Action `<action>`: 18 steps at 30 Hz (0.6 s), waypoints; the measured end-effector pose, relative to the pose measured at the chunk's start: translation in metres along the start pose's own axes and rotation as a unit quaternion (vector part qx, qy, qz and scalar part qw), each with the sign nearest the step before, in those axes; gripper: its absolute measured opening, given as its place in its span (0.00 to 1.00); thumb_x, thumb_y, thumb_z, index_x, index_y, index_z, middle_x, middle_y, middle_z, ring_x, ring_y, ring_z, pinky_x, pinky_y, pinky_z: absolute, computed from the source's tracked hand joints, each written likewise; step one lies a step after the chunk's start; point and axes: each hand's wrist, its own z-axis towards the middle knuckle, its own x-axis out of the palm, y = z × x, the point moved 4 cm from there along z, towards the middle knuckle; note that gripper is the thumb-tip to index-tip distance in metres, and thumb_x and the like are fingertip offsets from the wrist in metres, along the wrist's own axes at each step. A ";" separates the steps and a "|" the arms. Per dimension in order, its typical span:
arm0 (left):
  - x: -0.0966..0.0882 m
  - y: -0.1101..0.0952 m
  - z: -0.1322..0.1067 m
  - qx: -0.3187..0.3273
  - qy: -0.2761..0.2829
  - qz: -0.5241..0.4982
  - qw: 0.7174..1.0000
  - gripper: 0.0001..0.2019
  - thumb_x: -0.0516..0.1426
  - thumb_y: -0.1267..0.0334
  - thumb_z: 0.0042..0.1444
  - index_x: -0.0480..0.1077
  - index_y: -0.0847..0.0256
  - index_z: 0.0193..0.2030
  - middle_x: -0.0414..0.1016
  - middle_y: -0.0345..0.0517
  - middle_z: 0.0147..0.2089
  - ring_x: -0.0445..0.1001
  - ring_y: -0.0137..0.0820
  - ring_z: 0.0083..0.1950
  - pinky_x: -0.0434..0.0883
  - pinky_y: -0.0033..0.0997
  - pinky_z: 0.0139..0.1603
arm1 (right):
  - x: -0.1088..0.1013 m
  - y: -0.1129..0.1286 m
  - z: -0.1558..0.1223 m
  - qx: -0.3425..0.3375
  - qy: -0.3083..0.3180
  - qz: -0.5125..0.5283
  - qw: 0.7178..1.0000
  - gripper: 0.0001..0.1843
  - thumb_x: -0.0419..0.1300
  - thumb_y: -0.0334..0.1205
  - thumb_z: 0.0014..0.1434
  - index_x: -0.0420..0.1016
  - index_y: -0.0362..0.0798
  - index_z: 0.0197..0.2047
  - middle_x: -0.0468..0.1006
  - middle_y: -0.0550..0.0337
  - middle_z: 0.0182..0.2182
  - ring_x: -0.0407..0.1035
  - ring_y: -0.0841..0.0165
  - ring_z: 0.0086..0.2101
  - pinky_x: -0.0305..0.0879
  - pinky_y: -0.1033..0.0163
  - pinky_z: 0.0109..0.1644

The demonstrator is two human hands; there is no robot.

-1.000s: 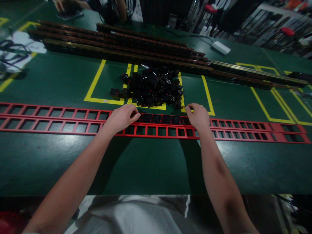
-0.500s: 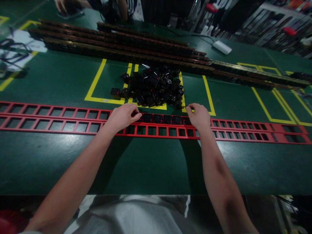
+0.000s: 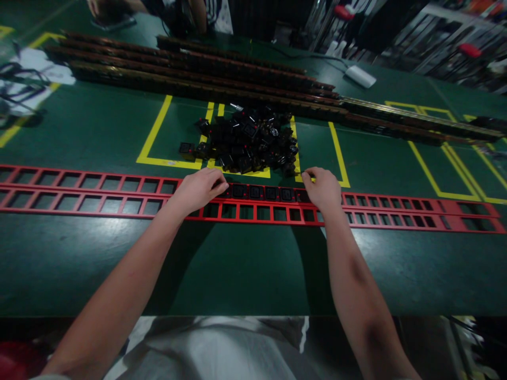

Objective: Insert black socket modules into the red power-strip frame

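Note:
A long red slotted frame point(image 3: 257, 208) lies across the table, with two rows of square openings. Several black socket modules point(image 3: 254, 192) sit side by side in its upper row, between my hands. My left hand point(image 3: 201, 187) rests over the upper row at the left end of these modules, its thumb and fingers closed at a dark piece mostly hidden beneath them. At the right end, my right hand point(image 3: 324, 189) is pinched above the upper rail. A small dark bit shows at its fingertips, too little to name.
Beyond the frame lies a heap of loose black modules point(image 3: 249, 140). Long dark strips point(image 3: 198, 79) are stacked behind it. A white adapter point(image 3: 360, 76) with a cable lies at the back right. Across the table is another person's hand point(image 3: 105, 9).
My left hand's fingertips have shifted very slightly left. The right hand, the frame and the modules look the same.

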 end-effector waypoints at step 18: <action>-0.001 -0.002 -0.002 0.006 -0.008 -0.006 1.000 0.14 0.50 0.53 0.71 0.73 0.57 0.44 0.78 0.50 0.46 0.75 0.41 0.50 0.68 0.38 0.43 | 0.002 -0.002 0.000 -0.004 -0.010 0.004 1.000 0.21 0.52 0.45 0.72 0.83 0.45 0.52 0.83 0.45 0.50 0.75 0.52 0.49 0.70 0.51 0.49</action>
